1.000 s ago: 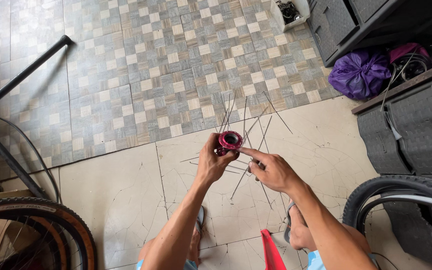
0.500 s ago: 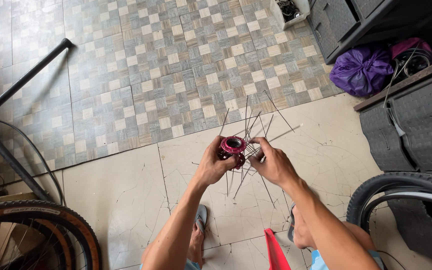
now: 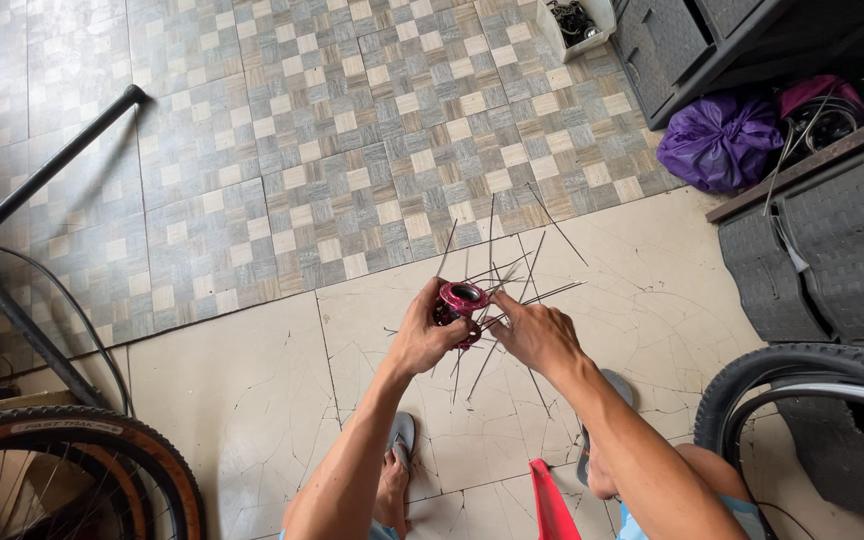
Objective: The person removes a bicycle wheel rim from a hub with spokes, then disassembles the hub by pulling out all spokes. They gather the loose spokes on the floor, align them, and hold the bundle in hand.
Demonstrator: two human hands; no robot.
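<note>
Red hub (image 3: 462, 300) gripped by left hand (image 3: 422, 338), spokes (image 3: 512, 285) fanned from hub, pinched by right hand (image 3: 537, 335) beside hub, above floor (image 3: 252, 400)

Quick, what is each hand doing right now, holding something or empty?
Left hand: closed around the red wheel hub, held above the floor.
Right hand: fingers pinching at the thin spokes beside the hub; the exact grip cannot be told.

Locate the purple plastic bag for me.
In the head view the purple plastic bag lies on the floor at upper right, beside the dark shelving unit, well beyond the red wheel hub held in both hands.
</note>
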